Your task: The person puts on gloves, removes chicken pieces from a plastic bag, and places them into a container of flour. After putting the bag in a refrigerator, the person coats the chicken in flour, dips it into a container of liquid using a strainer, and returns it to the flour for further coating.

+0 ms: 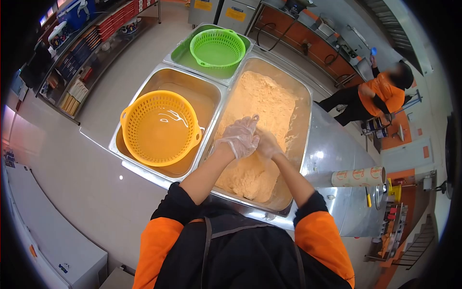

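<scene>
Both hands wear clear plastic gloves and meet above a deep steel pan [301, 103] holding clumpy, orange-tan breading flour [264, 94]. My left hand [240, 138] is closed, its fingers curled against the other hand; whatever lies between the palms is hidden. My right hand [268, 144] presses in from the right side, blurred, with its fingers mostly out of sight. Flour is heaped in a mound [248, 180] at the near end of the pan, below my wrists.
On the left, a yellow colander [129, 139] sits in a steel pan of cloudy liquid. Behind it, a green colander [199, 60] stands in another pan. A printed wrap roll [358, 177] lies on the steel table at right. A co-worker [385, 94] stands at the far right.
</scene>
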`<state>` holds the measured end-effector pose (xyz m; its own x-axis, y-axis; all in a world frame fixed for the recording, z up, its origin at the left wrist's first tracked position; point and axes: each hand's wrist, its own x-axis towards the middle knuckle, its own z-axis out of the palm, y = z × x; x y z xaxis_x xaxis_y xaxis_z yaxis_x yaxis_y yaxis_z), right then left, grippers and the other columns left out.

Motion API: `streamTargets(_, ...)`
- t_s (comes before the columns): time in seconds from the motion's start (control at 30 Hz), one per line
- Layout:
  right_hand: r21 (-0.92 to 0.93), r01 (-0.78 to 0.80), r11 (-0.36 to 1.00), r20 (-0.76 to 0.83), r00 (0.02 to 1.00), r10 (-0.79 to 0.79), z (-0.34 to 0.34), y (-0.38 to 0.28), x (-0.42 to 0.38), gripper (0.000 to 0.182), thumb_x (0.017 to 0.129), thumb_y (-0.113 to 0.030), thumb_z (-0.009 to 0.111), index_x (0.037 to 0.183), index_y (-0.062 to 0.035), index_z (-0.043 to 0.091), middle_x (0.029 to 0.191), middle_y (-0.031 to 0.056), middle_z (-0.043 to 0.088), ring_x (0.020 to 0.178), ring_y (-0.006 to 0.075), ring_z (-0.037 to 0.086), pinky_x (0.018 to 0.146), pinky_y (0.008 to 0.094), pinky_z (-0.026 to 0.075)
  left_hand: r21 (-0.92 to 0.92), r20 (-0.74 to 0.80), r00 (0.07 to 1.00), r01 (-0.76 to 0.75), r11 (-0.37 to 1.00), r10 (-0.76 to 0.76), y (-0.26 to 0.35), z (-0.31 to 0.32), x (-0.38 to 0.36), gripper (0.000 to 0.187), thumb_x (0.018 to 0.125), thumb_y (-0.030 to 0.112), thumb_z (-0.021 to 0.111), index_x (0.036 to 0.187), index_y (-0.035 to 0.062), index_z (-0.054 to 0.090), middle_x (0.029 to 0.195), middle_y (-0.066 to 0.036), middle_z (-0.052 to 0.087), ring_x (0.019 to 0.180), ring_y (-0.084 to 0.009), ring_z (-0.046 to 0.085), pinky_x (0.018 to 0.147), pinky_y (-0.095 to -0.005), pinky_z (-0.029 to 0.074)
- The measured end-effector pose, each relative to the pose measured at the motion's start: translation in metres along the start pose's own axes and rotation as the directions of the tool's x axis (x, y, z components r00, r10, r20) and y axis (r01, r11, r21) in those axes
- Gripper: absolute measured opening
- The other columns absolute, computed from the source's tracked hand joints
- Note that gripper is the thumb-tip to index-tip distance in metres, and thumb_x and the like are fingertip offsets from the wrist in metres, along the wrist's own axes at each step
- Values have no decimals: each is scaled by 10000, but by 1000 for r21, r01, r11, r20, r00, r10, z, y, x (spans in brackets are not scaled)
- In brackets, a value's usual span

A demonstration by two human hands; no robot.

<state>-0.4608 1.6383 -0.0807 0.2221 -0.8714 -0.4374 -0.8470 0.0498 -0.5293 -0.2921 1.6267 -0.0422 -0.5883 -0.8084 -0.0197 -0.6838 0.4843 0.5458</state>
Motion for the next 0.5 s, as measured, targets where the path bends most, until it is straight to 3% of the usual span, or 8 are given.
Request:
streamTargets(0.1, 111, 184, 977, -158, 974, -166, 35, 13, 15, 472, 862, -246, 536, 1283, -50, 450, 1272, 172, 503, 1151, 299, 485, 989, 365, 364, -7, 4, 1000, -7, 1000, 7, 1, -3, -1, 660, 880, 348, 447, 1411, 32, 216, 1403, -203, 321, 1265, -330, 363, 1048, -387, 312)
streamTargets(0.17, -2, 181, 983, -193, 965, -179, 77, 35, 19, 449, 868, -249, 540, 1261, -42, 473, 1251, 184, 515, 1144, 301, 488, 987, 365, 365, -5, -12, 1000, 4, 1000, -5, -2, -3, 1, 656, 882, 356, 444, 1408, 31, 226, 1404, -200, 322, 1270, -328, 358, 1046, -386, 314)
streamTargets(0.2, 141, 147, 979, 83, 984, -159, 71, 29, 5, 442, 882, -275, 526, 1253, -39, 481, 1242, 181, 524, 1143, 296, 490, 991, 361, 361, -5, -17, 1000, 8, 1000, -8, -2, -1, 0, 654, 883, 360, 442, 1407, 30, 231, 1405, -199, 322, 1272, -327, 355, 1045, -385, 314)
streamTargets(0.23, 269, 73, 960, 352, 921, -168, 56, 11, -17, 439, 897, -301, 512, 1245, -35, 489, 1233, 177, 532, 1142, 292, 491, 995, 357, 357, 8, -55, 998, 2, 1000, -1, -3, 5, 0, 629, 882, 355, 439, 1395, 35, 267, 1362, -206, 372, 1239, -329, 391, 1021, -396, 335)
streamTargets(0.3, -43, -5, 999, 479, 878, 25, 38, -21, -54, 497, 920, -389, 481, 1244, -13, 506, 1203, 140, 571, 1071, 214, 529, 970, 343, 366, 40, -136, 991, -9, 999, 14, -8, 14, 2, 584, 880, 346, 433, 1371, 45, 338, 1277, -219, 472, 1172, -333, 465, 973, -416, 376)
streamTargets(0.33, 8, -35, 999, 497, 867, 27, 26, -21, -63, 500, 923, -398, 459, 1238, -12, 507, 1220, 154, 554, 1103, 236, 513, 980, 344, 361, 7, 0, 996, 86, 996, -86, -6, 10, 2, 570, 886, 357, 418, 1351, 33, 364, 1250, -224, 493, 1152, -329, 484, 961, -417, 388)
streamTargets(0.4, 103, -95, 990, 538, 842, 25, 1, -12, -82, 511, 930, -415, 415, 1224, -8, 508, 1253, 181, 520, 1167, 280, 483, 1000, 348, 353, -20, 273, 923, 287, 958, -271, 2, -1, 2, 555, 898, 380, 386, 1311, 10, 416, 1197, -234, 535, 1112, -322, 522, 935, -420, 411)
streamTargets(0.5, 32, -146, 989, 92, 985, 143, -3, -22, -98, 559, 926, -452, 380, 1242, -7, 497, 1278, 195, 495, 1197, 281, 466, 1000, 356, 359, 92, 510, 805, 299, 950, -303, -1, 14, -5, 578, 912, 431, 314, 1256, -8, 462, 1167, -215, 563, 1078, -307, 552, 911, -420, 427)
